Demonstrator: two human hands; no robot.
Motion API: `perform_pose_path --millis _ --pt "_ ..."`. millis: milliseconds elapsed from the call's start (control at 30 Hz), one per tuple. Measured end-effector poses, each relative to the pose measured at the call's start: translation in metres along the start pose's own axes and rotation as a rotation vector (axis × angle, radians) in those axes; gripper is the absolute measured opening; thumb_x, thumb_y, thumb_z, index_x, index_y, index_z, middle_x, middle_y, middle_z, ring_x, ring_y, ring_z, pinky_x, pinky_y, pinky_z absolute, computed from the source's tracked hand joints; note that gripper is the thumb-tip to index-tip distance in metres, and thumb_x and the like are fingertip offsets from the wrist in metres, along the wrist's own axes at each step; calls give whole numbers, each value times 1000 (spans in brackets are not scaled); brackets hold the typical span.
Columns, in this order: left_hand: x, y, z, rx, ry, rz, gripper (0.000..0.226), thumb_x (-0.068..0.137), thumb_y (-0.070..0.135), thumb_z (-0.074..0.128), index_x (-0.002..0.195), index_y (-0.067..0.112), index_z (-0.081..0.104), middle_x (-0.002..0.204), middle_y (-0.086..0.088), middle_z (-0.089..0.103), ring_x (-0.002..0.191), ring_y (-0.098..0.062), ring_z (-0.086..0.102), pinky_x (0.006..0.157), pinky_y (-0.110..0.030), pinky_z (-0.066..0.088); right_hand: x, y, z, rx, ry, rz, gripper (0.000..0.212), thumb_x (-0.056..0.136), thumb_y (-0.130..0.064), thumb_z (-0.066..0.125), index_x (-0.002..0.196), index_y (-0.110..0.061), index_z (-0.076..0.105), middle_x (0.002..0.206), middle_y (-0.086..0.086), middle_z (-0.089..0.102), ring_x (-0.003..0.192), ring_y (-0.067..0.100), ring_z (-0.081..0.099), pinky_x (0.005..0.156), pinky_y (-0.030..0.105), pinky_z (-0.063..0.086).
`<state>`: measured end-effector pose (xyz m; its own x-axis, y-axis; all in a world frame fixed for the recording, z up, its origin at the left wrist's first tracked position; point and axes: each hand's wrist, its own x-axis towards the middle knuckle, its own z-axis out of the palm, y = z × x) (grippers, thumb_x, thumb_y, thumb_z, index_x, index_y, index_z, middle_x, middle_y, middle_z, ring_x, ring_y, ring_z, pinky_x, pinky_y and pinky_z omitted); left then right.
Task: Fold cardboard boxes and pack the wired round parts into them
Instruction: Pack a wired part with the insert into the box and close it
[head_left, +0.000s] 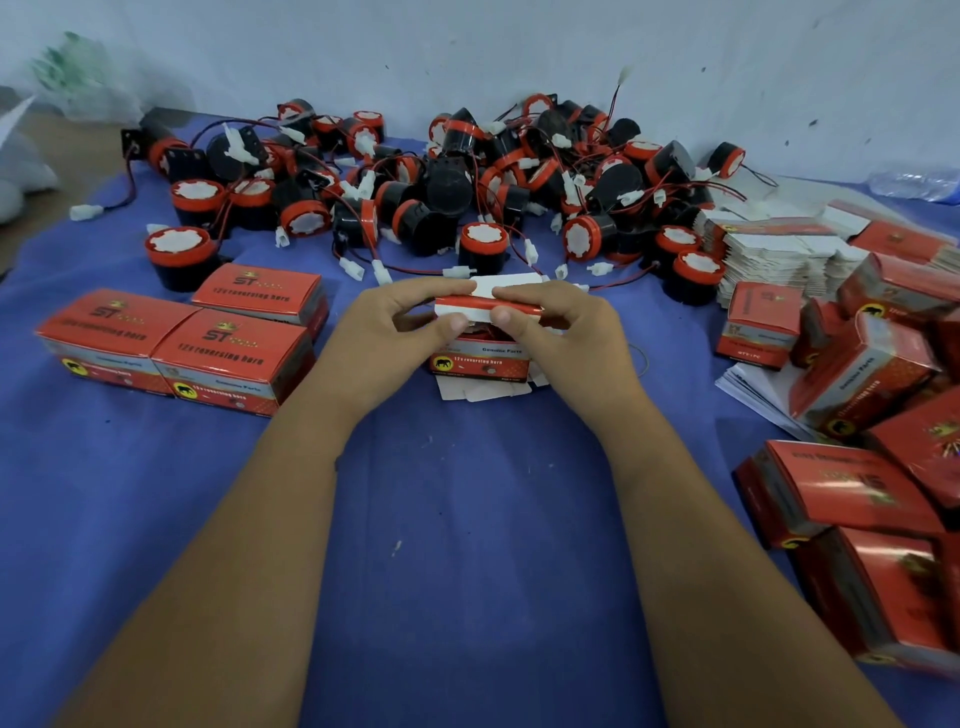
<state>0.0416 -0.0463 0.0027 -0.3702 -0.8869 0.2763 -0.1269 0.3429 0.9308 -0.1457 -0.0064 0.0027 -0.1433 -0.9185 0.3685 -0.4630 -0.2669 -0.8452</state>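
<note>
A small red cardboard box (480, 358) stands upright on the blue cloth in the middle, its white top flap (498, 288) raised. My left hand (387, 325) and my right hand (553, 325) both pinch the flaps at its top from either side. What lies inside the box is hidden by my fingers. Behind it spreads a heap of black round parts with red rims (441, 187), their red and black wires and white plugs tangled together.
Three closed red boxes (182, 338) stand at the left. Folded and flat red boxes (872, 415) pile up at the right, beside a stack of flat white blanks (779, 254). A pale wall (467, 52) rises behind the heap.
</note>
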Motion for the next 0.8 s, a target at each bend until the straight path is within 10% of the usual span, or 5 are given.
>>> perform_pose_path --millis 800 --pt "-6 0 -7 -45 -93 -57 37 90 2 66 107 35 72 146 9 50 128 8 45 85 -7 48 -2 -4 -13 181 -265 150 27 95 -16 60 121 -19 67 128 -3 57 115 7 56 91 15 49"
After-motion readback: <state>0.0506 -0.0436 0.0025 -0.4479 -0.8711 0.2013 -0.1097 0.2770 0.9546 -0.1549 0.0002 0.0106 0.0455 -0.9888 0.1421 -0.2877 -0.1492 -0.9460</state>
